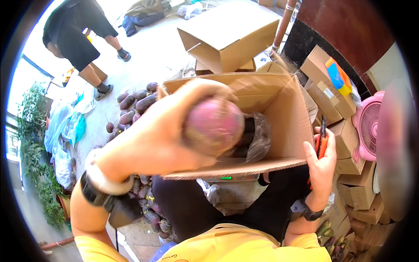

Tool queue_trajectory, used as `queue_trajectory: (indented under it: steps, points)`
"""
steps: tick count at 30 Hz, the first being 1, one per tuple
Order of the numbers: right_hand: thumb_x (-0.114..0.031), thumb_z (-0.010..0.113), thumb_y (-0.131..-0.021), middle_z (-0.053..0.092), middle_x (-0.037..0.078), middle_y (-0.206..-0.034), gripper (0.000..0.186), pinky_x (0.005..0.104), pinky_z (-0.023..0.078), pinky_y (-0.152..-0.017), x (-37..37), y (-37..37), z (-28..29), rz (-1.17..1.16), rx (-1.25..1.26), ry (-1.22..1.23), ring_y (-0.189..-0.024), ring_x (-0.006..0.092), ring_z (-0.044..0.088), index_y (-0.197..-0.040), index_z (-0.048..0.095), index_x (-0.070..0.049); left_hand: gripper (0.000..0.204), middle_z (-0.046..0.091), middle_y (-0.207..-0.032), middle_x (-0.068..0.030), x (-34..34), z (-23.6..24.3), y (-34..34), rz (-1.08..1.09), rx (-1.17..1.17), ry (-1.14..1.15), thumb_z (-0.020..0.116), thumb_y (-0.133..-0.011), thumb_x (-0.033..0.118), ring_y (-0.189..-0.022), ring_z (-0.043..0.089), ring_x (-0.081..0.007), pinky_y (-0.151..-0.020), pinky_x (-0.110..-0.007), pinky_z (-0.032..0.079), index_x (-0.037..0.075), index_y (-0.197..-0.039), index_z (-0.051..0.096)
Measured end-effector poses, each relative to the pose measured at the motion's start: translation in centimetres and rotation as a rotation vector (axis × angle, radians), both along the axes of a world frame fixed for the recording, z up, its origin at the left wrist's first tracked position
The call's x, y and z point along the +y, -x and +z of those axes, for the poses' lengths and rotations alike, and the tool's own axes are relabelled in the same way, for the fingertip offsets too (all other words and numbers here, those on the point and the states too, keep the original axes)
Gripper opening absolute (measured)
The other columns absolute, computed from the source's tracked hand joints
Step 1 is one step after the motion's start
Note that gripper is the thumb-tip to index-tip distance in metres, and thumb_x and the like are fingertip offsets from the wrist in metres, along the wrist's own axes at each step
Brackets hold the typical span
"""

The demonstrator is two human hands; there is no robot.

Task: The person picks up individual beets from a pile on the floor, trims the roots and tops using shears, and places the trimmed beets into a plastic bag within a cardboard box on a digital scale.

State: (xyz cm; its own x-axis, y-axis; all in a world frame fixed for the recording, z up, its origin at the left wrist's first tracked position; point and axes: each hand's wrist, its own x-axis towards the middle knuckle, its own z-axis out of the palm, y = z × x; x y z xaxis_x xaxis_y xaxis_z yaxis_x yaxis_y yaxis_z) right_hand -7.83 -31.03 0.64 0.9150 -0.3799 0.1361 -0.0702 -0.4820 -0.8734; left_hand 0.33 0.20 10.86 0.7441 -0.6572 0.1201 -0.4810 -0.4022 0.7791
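My left hand (148, 146) is closed around a rounded purple root vegetable (214, 124), blurred by motion, above the open cardboard box (286, 113). Inside the box, dark elongated vegetables (245, 139) lie partly covered by a clear plastic bag (261, 135). At the box's near right corner, my right hand (322, 170) grips orange-handled clippers (323, 146) with a dark tip pointing up. Part of the clippers is hidden by the fingers. A scale with a lit green display (226, 177) shows beneath the box, above my knees.
Purple vegetables (144, 102) lie heaped on the floor at left. Another open carton (235, 48) stands beyond the box. Stacked cartons (353, 187) and a pink fan (369, 126) line the right. A person (80, 35) bends over at far left, near plastic bags (63, 135) and plants (32, 148).
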Motion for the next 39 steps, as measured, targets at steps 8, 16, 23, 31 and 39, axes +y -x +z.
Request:
queue_trajectory:
  steps: [8,16,23,31,39]
  points:
    - [-0.011,0.069,-0.082,0.051,0.003,-0.103,0.041,0.0244,0.04,-0.086,-0.5,0.4,-1.0,-0.016,0.065,-0.317,-0.092,0.0104,0.048,-0.117,0.05,-0.002,0.077,0.057,-0.114,-0.018,-8.6,-17.1,-9.1,-0.383,0.518,-0.308,0.08,-0.058,0.01,-0.108,0.054,-0.0301,-0.094,-0.036,0.044,0.003,-0.127,0.045]
    - [-0.019,0.073,-0.078,0.048,0.01,-0.105,0.049,0.0257,0.04,-0.078,-1.8,0.6,-1.6,0.078,0.05,-0.268,-0.086,0.0147,0.046,-0.115,0.048,0.0,0.08,0.058,-0.115,-0.019,-9.3,-27.1,-9.4,-0.159,0.77,-0.235,0.08,-0.059,0.007,-0.108,0.056,-0.0314,-0.094,-0.038,0.044,0.003,-0.13,0.043]
    - [-0.019,0.071,-0.079,0.045,0.013,-0.116,0.056,0.033,0.036,-0.094,-3.0,1.2,-2.5,0.156,0.053,-0.328,-0.106,0.0203,0.045,-0.122,0.042,0.002,0.053,0.057,-0.112,-0.0225,-7.5,-34.3,-6.3,-0.222,0.369,-0.395,0.069,-0.072,0.007,-0.11,0.055,-0.0377,-0.095,-0.041,0.044,0.003,-0.121,0.048]
    - [0.003,0.062,-0.086,0.042,0.018,-0.136,0.071,0.0427,0.031,-0.107,-3.0,2.0,-3.5,0.257,0.085,-0.23,-0.123,0.0284,0.043,-0.143,0.021,-0.001,0.037,0.054,-0.125,-0.024,-5.5,-40.0,-2.9,-0.532,0.192,-1.116,0.055,-0.086,0.02,-0.115,0.054,-0.0364,-0.095,-0.046,0.045,0.004,-0.119,0.057]
    - [0.001,0.057,-0.088,0.059,0.008,-0.109,0.04,0.0297,0.047,-0.083,0.9,0.5,-0.4,0.002,0.021,-0.336,-0.093,0.0151,0.056,-0.127,0.046,0.0,0.043,0.062,-0.11,-0.017,-9.6,-16.6,-9.5,-0.355,0.284,-0.803,0.064,-0.083,0.03,-0.099,0.059,-0.0275,-0.084,-0.037,0.049,0.005,-0.117,0.062]
